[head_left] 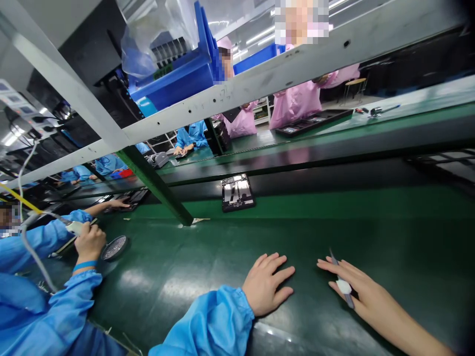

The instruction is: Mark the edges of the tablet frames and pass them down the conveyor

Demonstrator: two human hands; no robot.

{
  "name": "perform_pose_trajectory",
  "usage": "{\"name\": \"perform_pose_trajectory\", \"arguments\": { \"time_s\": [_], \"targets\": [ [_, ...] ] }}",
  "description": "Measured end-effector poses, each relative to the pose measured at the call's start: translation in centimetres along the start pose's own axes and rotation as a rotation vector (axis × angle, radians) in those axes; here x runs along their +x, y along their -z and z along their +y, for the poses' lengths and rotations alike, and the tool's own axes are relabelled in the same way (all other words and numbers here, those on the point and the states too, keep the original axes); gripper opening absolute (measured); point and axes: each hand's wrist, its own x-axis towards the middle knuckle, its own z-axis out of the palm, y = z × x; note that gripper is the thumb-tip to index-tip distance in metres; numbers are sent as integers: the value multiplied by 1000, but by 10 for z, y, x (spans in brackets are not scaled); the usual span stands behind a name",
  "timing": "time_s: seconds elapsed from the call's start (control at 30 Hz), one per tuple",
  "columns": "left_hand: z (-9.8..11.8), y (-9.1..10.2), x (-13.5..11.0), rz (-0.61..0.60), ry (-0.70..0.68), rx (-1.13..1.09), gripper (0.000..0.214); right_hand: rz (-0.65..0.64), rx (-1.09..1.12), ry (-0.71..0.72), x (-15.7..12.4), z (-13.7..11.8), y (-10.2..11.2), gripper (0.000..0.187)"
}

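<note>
My left hand (267,283) lies flat on the green mat (185,277), fingers stretched out, holding nothing; a blue sleeve covers its wrist. My right hand (352,289) rests on the mat to the right, fingers extended, with slim grey tweezers (339,277) and a small white piece (343,286) held between its fingers. A dark device (237,193) with its inner parts exposed lies on the belt beyond both hands, out of reach of either.
A co-worker in blue at the left (89,242) grips a tool beside a round metal dish (114,247). A green post (156,185) and a grey frame bar (260,79) cross the view. People in pink and blue work at the far benches.
</note>
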Motion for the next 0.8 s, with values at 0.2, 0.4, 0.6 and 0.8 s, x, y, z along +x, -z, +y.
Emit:
{"name": "perform_pose_trajectory", "arguments": {
  "time_s": [0.2,0.4,0.6,0.8],
  "targets": [
    [0,2,1,-21,-4,24,50,5,-10,23,2,-2,2,39],
    [0,2,1,-19,-3,32,50,-4,-16,16,1,-4,4,39],
    [1,2,1,-19,-3,24,49,-4,-11,11,2,-5,5,40],
    [0,2,1,-18,0,19,49,-16,4,-15,2,-7,7,41]
  ]
}}
